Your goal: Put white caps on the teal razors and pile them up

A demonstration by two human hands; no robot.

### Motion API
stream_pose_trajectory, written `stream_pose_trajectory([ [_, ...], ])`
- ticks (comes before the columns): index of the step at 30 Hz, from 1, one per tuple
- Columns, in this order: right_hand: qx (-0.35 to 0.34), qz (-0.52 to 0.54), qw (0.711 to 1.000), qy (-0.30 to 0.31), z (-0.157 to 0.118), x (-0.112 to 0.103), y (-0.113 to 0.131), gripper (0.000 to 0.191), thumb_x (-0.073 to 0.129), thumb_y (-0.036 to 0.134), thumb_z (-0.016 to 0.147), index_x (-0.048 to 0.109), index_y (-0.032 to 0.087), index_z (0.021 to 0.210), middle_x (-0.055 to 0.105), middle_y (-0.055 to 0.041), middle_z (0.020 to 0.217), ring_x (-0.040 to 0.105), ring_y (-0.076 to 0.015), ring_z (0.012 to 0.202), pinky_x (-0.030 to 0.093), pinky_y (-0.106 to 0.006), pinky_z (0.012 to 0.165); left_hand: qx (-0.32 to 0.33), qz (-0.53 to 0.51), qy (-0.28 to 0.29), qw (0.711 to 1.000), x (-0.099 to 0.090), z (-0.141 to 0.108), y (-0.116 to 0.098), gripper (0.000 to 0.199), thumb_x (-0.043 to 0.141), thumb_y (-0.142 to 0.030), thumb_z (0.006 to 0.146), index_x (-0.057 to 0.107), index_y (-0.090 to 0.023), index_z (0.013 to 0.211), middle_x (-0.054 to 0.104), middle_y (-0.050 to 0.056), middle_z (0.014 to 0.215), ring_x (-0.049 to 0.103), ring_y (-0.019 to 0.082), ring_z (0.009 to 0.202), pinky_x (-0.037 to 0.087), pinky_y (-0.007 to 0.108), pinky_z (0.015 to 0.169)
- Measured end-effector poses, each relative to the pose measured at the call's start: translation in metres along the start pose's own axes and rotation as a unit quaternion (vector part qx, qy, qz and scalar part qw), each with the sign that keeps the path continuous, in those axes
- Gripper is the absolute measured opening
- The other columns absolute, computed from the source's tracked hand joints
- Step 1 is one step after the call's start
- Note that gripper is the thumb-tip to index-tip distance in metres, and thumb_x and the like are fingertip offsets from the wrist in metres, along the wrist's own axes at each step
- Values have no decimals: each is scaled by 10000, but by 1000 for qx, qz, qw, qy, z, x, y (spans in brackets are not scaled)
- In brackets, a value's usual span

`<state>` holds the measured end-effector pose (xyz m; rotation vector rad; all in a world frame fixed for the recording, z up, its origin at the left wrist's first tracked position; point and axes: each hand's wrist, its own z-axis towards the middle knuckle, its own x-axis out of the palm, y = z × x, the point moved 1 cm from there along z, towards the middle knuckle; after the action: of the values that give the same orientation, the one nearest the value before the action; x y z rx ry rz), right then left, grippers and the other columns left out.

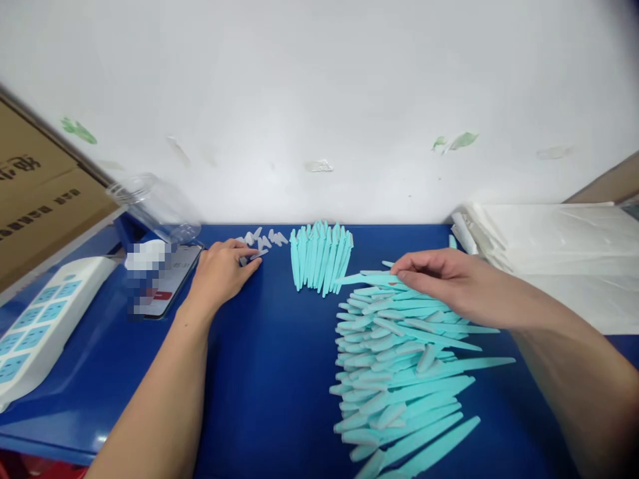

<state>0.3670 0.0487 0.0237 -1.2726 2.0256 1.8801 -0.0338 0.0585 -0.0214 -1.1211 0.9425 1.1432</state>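
Observation:
Between my left thumb and index finger is a small translucent cap (259, 254); my left hand (224, 271) is closed in a pinch just above the table. Several loose caps of the same kind (264, 241) lie right beyond its fingertips. My right hand (434, 276) grips a slim turquoise eyebrow razor (367, 280) by one end, its other end pointing left. Below that hand spreads a big heap of turquoise razors (394, 359), many with pale covers on their left ends. A neat row of razors (319, 256) lies side by side near the wall.
On the left are a white power strip (64, 313), a phone (174, 283), a clear plastic jar (157, 206) on its side and a cardboard box (40, 193). White plastic bags (549, 239) are stacked at the right. A white wall (319, 100) closes off the blue table's (259, 372) back.

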Motion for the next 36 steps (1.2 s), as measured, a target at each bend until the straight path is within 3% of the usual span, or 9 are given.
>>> stream_pose_trajectory([
  [5, 4, -3, 1000, -11, -3, 9, 0, 344, 584, 548, 994, 748, 246, 1012, 509, 32, 680, 344, -122, 549, 313, -266, 487, 32, 25, 21, 999, -1, 2, -8, 356, 560, -358, 965, 845, -155, 1029, 798, 195, 1123, 689, 436, 1085, 507, 569, 996],
  [8, -7, -14, 999, -33, -7, 11, 2, 336, 579, 535, 995, 745, 243, 998, 558, 25, 701, 353, -120, 539, 321, -269, 481, 33, 17, 19, 999, -10, -5, -23, 390, 512, -377, 1007, 819, -143, 1053, 808, 186, 1106, 715, 395, 1022, 532, 520, 948],
  [10, -19, -23, 998, -46, -9, 13, 4, 341, 569, 532, 1006, 742, 240, 979, 619, 8, 750, 394, -125, 555, 349, -276, 501, 18, -40, 34, 998, -16, -12, -39, 439, 493, -479, 1044, 804, -175, 1097, 826, 124, 1063, 740, 318, 894, 566, 426, 823],
  [11, -26, -26, 998, -52, -9, 14, 5, 342, 565, 528, 1011, 740, 237, 969, 643, 0, 774, 418, -129, 568, 363, -279, 514, -7, -121, 60, 991, -19, -17, -48, 461, 522, -557, 1038, 806, -199, 1098, 836, 88, 1038, 745, 286, 844, 566, 381, 761],
  [13, -34, -31, 997, -58, -9, 15, 7, 340, 561, 518, 1017, 738, 234, 953, 662, -4, 784, 442, -133, 578, 371, -282, 524, -30, -257, 139, 956, -21, -25, -66, 468, 623, -651, 974, 830, -237, 1049, 846, 44, 1017, 761, 274, 892, 560, 329, 725],
  [16, -47, -33, 996, -64, -8, 17, 8, 325, 567, 495, 1022, 742, 234, 939, 668, 4, 774, 464, -135, 591, 386, -276, 537, -47, -338, 194, 920, -23, -34, -84, 442, 702, -668, 921, 858, -261, 998, 853, 34, 993, 772, 290, 965, 554, 310, 715],
  [28, -38, -17, 999, -32, -5, 21, 1, 335, 569, 548, 1040, 743, 264, 999, 635, 24, 752, 428, -128, 564, 360, -275, 508, -32, -396, 212, 893, -19, -40, -98, 327, 769, -567, 922, 871, -272, 1021, 855, 15, 946, 765, 239, 904, 559, 310, 792],
  [36, -104, -46, 993, -13, -5, 28, 14, 306, 554, 424, 1063, 731, 226, 912, 676, -6, 834, 519, -128, 639, 385, -272, 583, -25, -406, 198, 892, -11, -46, -112, 355, 755, -576, 933, 861, -255, 1042, 848, 21, 993, 753, 237, 872, 568, 307, 748],
])
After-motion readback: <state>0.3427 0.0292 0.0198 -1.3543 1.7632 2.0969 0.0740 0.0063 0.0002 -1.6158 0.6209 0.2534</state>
